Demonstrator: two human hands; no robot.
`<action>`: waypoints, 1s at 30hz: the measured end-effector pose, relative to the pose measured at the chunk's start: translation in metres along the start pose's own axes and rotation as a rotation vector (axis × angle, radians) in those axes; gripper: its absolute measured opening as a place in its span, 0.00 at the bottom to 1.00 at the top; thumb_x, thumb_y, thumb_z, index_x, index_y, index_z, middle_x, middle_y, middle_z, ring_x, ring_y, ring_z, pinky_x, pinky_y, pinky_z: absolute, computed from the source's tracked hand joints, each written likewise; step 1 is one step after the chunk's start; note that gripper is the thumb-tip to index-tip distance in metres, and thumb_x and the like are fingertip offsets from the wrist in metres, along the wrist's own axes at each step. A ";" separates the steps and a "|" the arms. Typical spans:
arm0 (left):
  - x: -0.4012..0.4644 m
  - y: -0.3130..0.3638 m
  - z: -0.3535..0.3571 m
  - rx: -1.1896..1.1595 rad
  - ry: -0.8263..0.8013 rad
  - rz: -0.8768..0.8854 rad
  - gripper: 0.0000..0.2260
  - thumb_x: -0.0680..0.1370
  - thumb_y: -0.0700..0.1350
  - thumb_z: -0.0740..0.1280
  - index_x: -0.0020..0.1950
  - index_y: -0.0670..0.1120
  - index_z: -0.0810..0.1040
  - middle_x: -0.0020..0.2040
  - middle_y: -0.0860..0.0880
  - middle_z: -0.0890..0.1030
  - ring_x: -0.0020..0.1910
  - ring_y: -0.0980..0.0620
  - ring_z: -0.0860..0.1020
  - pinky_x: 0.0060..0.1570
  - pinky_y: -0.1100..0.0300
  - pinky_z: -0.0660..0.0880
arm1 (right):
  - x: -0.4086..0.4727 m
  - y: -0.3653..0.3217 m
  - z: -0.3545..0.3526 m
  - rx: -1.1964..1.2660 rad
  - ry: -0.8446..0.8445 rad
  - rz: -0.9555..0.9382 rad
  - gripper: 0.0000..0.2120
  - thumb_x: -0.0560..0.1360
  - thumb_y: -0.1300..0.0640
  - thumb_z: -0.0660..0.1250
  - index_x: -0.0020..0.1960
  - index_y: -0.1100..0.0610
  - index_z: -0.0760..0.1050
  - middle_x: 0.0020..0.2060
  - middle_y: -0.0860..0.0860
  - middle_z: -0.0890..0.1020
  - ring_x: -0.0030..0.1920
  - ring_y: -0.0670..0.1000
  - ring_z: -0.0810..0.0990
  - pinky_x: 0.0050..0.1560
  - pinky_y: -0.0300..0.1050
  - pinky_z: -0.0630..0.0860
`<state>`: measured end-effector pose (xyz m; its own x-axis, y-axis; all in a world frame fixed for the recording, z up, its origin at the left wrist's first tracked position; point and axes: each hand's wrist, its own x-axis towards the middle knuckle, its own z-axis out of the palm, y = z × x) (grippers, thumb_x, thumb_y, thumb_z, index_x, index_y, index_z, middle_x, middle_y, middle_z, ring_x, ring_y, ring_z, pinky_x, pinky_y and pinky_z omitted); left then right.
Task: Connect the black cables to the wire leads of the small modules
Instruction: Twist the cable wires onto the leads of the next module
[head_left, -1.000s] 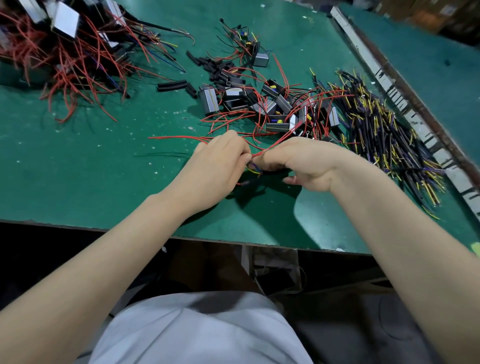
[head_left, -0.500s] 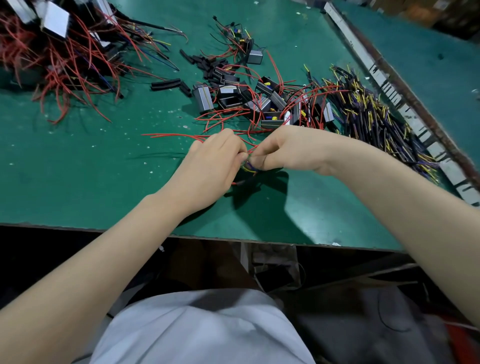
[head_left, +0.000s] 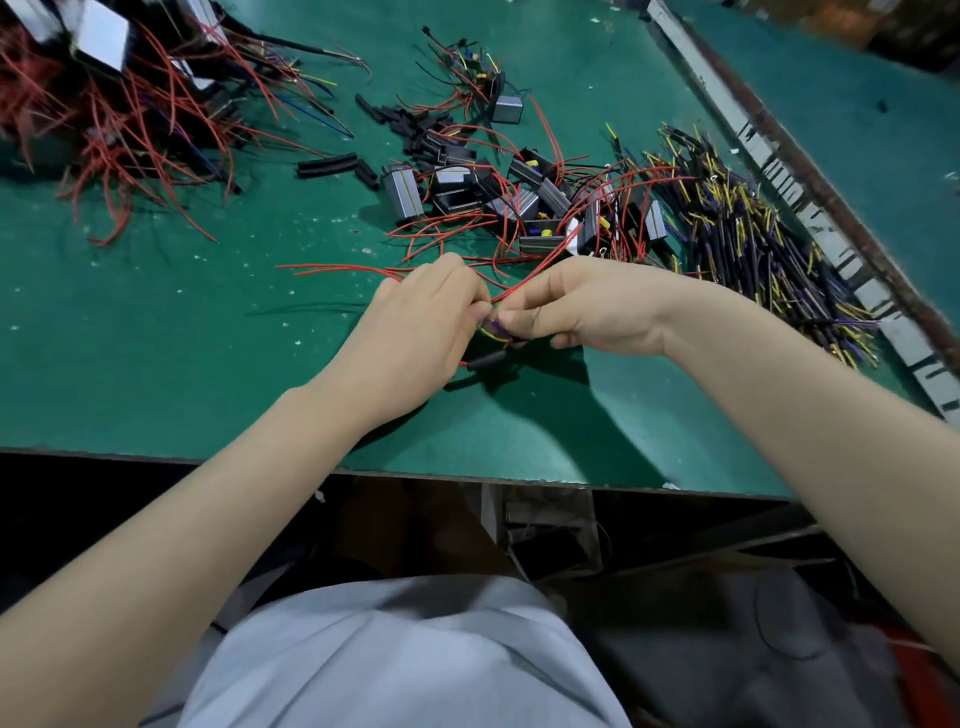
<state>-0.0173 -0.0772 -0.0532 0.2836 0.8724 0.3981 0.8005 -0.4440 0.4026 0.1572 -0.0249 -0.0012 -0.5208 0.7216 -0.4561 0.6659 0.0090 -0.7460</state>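
Both hands meet just above the green worktop (head_left: 156, 322), fingertip to fingertip. The left hand (head_left: 421, 332) is curled, pinching wire ends at its fingertips, and a red wire lead (head_left: 332, 267) trails away to the left from under it. The right hand (head_left: 587, 306) is curled too, thumb and fingers pinching the same small joint, where purple and yellow strands (head_left: 493, 330) show in the gap between the hands. Another red lead (head_left: 545, 270) runs up from that pinch to the pile of small modules (head_left: 519, 202) just behind the hands. A black cable (head_left: 488, 359) sticks out below the fingers, hanging just over the worktop. To the right lies a thick heap of black cables (head_left: 753, 249) with yellow and purple ends. Far left, a tangle of red-wired units (head_left: 104, 119).
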 end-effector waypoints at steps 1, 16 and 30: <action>0.000 0.000 0.000 0.001 -0.001 0.005 0.08 0.81 0.45 0.56 0.51 0.44 0.72 0.45 0.51 0.66 0.47 0.44 0.70 0.45 0.50 0.63 | 0.000 -0.001 -0.001 -0.004 -0.007 0.012 0.05 0.77 0.56 0.66 0.45 0.50 0.81 0.34 0.40 0.79 0.34 0.35 0.73 0.39 0.37 0.66; -0.001 0.001 0.001 0.024 0.017 0.029 0.08 0.81 0.44 0.57 0.52 0.41 0.72 0.47 0.46 0.71 0.48 0.42 0.71 0.46 0.47 0.64 | -0.003 -0.012 0.003 -0.191 -0.029 -0.028 0.09 0.79 0.59 0.60 0.43 0.53 0.77 0.36 0.43 0.78 0.38 0.36 0.78 0.39 0.35 0.76; -0.001 0.001 0.000 0.015 0.018 0.052 0.07 0.81 0.42 0.58 0.51 0.41 0.73 0.46 0.48 0.67 0.46 0.42 0.70 0.45 0.48 0.64 | -0.004 -0.001 0.000 -0.192 -0.003 -0.149 0.07 0.79 0.56 0.64 0.43 0.48 0.78 0.33 0.40 0.80 0.38 0.38 0.79 0.35 0.34 0.71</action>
<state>-0.0164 -0.0787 -0.0532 0.3153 0.8444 0.4332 0.7929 -0.4852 0.3687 0.1589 -0.0272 0.0010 -0.6224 0.7003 -0.3495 0.6706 0.2468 -0.6996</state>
